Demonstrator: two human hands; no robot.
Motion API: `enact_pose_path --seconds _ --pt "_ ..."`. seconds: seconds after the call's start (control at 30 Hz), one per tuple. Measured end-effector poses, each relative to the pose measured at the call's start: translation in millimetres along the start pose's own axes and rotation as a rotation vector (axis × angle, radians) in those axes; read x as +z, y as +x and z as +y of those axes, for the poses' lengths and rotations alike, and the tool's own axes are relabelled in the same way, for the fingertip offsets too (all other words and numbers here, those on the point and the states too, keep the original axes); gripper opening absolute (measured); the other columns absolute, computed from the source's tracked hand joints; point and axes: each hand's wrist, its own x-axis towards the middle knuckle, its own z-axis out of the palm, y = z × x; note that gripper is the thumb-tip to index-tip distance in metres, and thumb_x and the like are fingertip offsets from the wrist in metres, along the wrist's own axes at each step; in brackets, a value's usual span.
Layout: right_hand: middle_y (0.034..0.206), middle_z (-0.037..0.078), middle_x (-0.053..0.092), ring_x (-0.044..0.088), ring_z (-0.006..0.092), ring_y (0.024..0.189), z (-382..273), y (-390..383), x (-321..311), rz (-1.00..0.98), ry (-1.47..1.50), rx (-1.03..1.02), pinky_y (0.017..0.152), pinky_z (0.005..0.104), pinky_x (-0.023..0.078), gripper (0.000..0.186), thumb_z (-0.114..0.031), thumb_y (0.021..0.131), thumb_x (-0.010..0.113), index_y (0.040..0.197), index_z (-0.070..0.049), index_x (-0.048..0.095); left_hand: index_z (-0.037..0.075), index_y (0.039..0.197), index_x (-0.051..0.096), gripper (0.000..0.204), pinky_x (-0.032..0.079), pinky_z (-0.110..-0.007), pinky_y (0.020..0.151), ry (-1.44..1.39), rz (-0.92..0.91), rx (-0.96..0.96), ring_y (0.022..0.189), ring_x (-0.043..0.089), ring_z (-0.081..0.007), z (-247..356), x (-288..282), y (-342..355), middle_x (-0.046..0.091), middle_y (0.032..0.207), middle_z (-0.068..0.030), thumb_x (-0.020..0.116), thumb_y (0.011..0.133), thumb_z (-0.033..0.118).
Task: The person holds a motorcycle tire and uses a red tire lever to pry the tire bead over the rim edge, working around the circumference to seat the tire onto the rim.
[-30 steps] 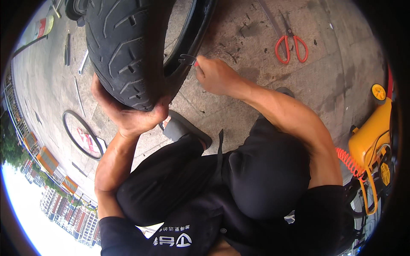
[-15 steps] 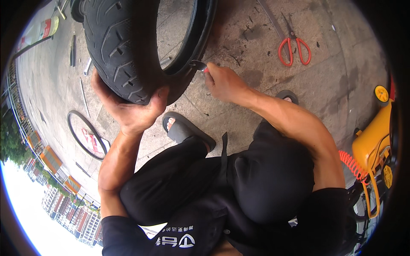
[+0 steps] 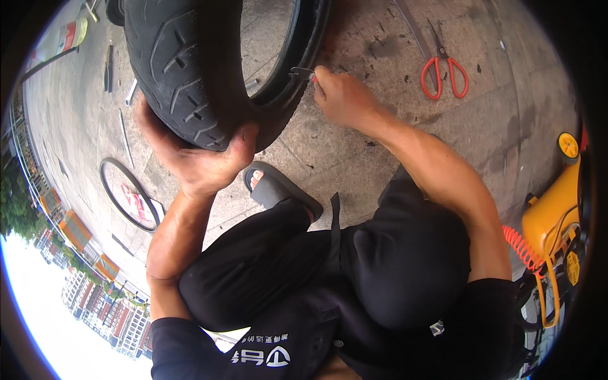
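Observation:
A thick black tire [image 3: 168, 63] with a grooved tread stands at the upper left, its far part cut off by the view's edge. My left hand [image 3: 202, 158] is closed round its near side, with the thumb over the tread and the fingers partly hidden beneath. My right hand [image 3: 345, 98] is in a fist on a small scraper-like tool [image 3: 302, 73]. Its bent metal head lies at the right bead of the tire, and a bit of red handle shows at my fingers. Whether the metal cuts into the rubber is too small to tell.
Red-handled scissors [image 3: 444, 76] lie on the stone paving at the upper right, beside a dark strip [image 3: 415, 35]. A thin black ring [image 3: 106, 196], pliers [image 3: 109, 69] and a thin rod [image 3: 125, 136] lie to the left. A yellow machine [image 3: 551, 209] with a coiled red hose [image 3: 520, 247] stands right.
My right hand and the tool have moved away from me, up along the tire's right bead. The tire, still in my left hand, sits slightly further right in view.

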Motion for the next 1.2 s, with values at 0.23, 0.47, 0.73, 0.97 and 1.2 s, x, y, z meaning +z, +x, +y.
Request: enact_pose_path --seconds 0.23,0.47,0.73,0.97,1.2 --pt "0.072 0.027 0.062 0.063 0.0459 0.071 2.6 -5.1 6.9 -0.07 0.09 -0.059 0.064 0.0537 0.049 0.015 -0.011 0.091 0.056 0.092 0.003 0.049 -0.002 0.141 0.027 0.11 0.039 -0.039 0.102 0.001 -0.014 0.0 0.117 0.049 -0.0246 -0.3 2.4 -3.4 0.049 0.126 -0.0145 0.089 0.06 0.039" --pt "0.07 0.028 0.059 0.061 0.0475 0.069 3.5 -8.4 11.9 -0.028 0.13 -0.048 0.06 0.0548 0.045 0.015 -0.01 0.091 0.055 0.088 0.002 0.046 -0.002 0.14 0.027 0.107 0.041 -0.038 0.099 -0.047 -0.003 -0.008 0.114 0.051 -0.0238 1.1 4.3 -1.8 0.05 0.123 -0.0136 0.089 0.062 0.038" --pt "0.069 0.027 0.058 0.06 0.0479 0.068 3.8 -11.9 18.1 0.057 0.159 -0.002 0.06 0.0563 0.044 0.015 -0.011 0.092 0.055 0.091 0.001 0.046 -0.002 0.14 0.028 0.106 0.042 -0.038 0.099 0.003 -0.021 0.01 0.114 0.052 -0.0238 1.9 2.7 2.9 0.05 0.124 -0.0139 0.088 0.063 0.037" --pt "0.07 0.027 0.062 0.063 0.0458 0.068 6.3 -13.8 26.8 0.028 0.128 -0.106 0.062 0.0556 0.048 0.017 -0.013 0.091 0.057 0.091 0.001 0.048 -0.002 0.142 0.026 0.108 0.042 -0.039 0.099 -0.081 0.044 -0.08 0.114 0.051 -0.0236 5.1 7.5 0.5 0.049 0.125 -0.0136 0.089 0.063 0.037" --pt "0.07 0.028 0.063 0.065 0.0464 0.07 5.2 -12.0 12.6 -0.126 0.106 -0.033 0.063 0.0545 0.05 0.017 -0.014 0.093 0.054 0.091 0.002 0.049 0.0 0.142 0.027 0.105 0.042 -0.039 0.101 0.022 -0.037 0.023 0.113 0.051 -0.0232 4.6 4.4 2.5 0.049 0.125 -0.0135 0.09 0.063 0.032"
